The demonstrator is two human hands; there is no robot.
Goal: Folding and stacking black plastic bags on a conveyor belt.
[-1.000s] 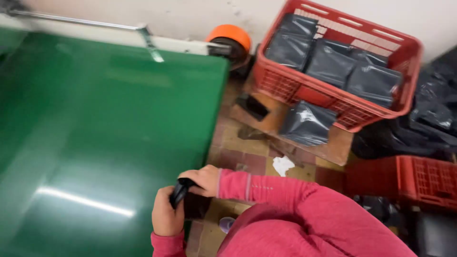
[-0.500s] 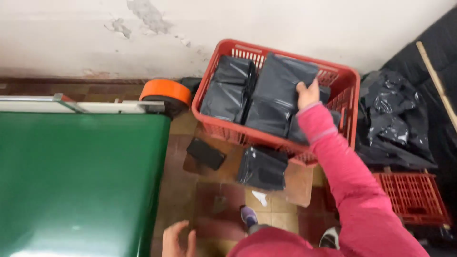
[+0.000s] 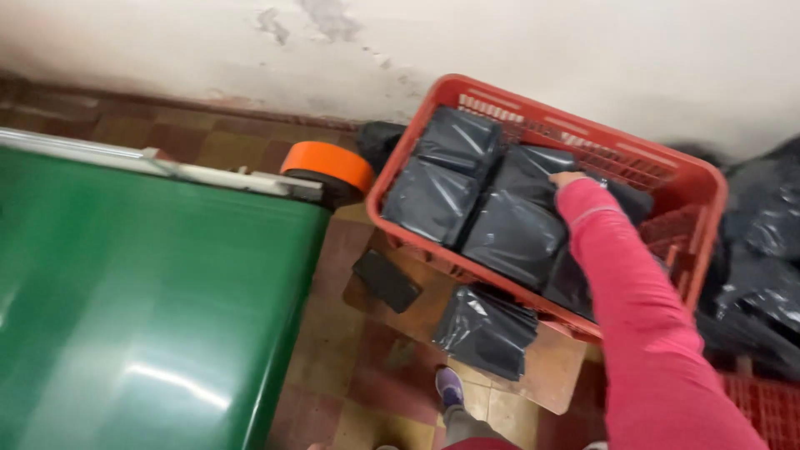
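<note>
Pink sleeve stretched out, the person's right hand (image 3: 569,178) reaches deep into the red plastic crate (image 3: 667,171) and rests on top of the dark grey plastic parcels (image 3: 515,233) packed inside it. Only the back of the hand shows past the cuff; the fingers are tucked down among the bags, so I cannot tell how far they are spread or whether they have closed on one yet. By my reading, this is the reach-and-pick step: one parcel is being singled out. The next move calls for a firm pinch on the slippery film and a clean lift clear of the crate wall.

One more parcel (image 3: 487,329) lies outside, on a board against the crate's near side, and a small flat black object (image 3: 386,280) sits just beside it. The green belt surface (image 3: 150,317) fills the left. The left hand is out of view, and motion blur softens the black bags (image 3: 762,250) at the right edge.
</note>
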